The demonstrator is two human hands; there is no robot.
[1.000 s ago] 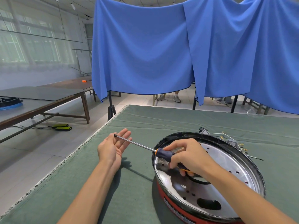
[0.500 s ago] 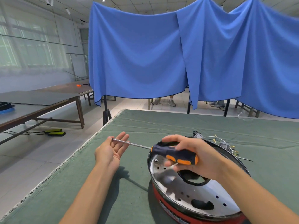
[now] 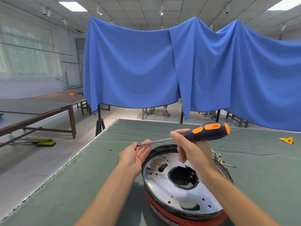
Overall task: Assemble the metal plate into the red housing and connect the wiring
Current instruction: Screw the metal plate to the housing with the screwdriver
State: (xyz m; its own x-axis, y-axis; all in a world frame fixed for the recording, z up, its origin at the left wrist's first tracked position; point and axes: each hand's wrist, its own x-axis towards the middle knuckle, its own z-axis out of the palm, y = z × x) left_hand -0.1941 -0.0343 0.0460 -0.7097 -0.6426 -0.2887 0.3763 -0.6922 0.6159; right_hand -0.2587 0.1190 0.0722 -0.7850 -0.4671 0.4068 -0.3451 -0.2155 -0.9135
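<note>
The round red housing (image 3: pixel 177 216) stands on the green table cloth (image 3: pixel 78 190), with the shiny metal plate (image 3: pixel 164 185) lying inside its black rim. Wires with brass terminals (image 3: pixel 219 158) stick out behind the housing at the right. My right hand (image 3: pixel 190 149) holds a black and orange screwdriver (image 3: pixel 206 132) by the front of its handle, raised above the plate. The shaft runs left to my left hand (image 3: pixel 135 156), which is palm up with relaxed fingers and the tip resting at its fingertips.
A small dark screw (image 3: pixel 110 150) lies on the cloth left of my left hand. A yellow object (image 3: pixel 287 140) sits at the far right of the table. Blue cloth (image 3: pixel 162 70) hangs behind the table. Wooden tables (image 3: pixel 40 110) stand to the left.
My right hand has lifted the screwdriver up and away from the plate, handle swinging to the right. My head has tilted up. The left hand stays palm up at the shaft's tip.
</note>
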